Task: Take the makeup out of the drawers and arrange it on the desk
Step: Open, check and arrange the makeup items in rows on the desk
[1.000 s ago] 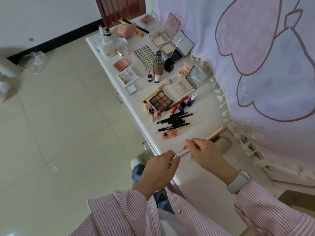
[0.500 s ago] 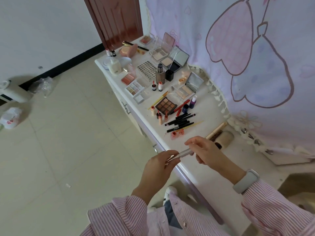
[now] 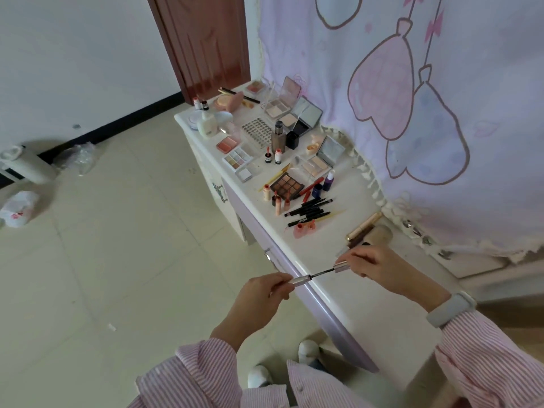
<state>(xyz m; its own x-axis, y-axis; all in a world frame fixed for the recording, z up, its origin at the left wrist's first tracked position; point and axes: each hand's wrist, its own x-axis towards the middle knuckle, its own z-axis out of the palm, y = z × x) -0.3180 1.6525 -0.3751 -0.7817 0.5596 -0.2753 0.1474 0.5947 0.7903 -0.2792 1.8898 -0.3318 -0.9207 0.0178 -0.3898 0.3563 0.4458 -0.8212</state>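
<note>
Bench: white top, lilac front edge, drawers below w/ metal pulls; runs from near door toward lower right. Pale tile floor, white wall w/ black skirting, pink-lilac curtain w/ balloon print along bench's far side. Plastic bags on floor at left.

Makeup spread over far half of bench: open compacts w/ mirrors at back, white bottle near far corner, dark brown palette mid-bench, row of black pencils just beside it, gold tube nearer, touching a beige round item.

Mascara tube: slim, silvery-lilac, held over bench's front edge, pinched by left hand at fingertips. Wand dark, thin, pulled part-way out, tip still near tube mouth; cap end same silvery finish, gripped in right hand, fingers curled round it. Both hands apart, tube and cap in one slanted line. Grey watch band on right wrist; pink striped sleeves.
</note>
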